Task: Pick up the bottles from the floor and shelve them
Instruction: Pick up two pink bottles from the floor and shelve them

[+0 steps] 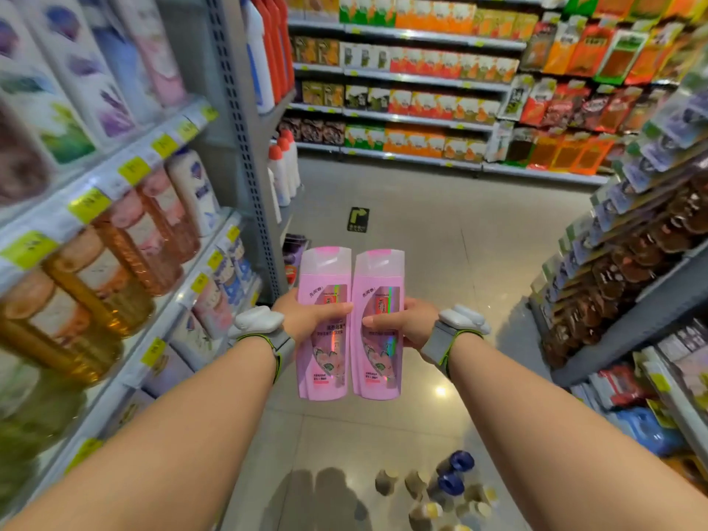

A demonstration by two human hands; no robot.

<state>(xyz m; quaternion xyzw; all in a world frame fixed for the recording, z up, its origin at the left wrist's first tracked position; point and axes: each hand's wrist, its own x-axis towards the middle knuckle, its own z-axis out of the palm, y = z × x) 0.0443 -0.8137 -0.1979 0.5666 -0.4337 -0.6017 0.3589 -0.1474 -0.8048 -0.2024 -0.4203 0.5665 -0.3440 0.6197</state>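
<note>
I hold two pink bottles upright and side by side at chest height over the aisle floor. My left hand [306, 316] grips the left pink bottle [323, 358] around its middle. My right hand [410, 323] grips the right pink bottle [377, 362] the same way. Both bottles have translucent pink caps and flowered labels facing me. Several more bottles [440, 488] with gold and blue caps stand on the floor near my feet, at the bottom of the view.
Shelves of bottled soaps and shampoos [126, 239] run along my left. Shelves of packaged goods [632, 262] line the right. A far shelf wall [413, 90] closes the aisle ahead. The tiled floor [421, 231] carries a green arrow sticker [358, 219].
</note>
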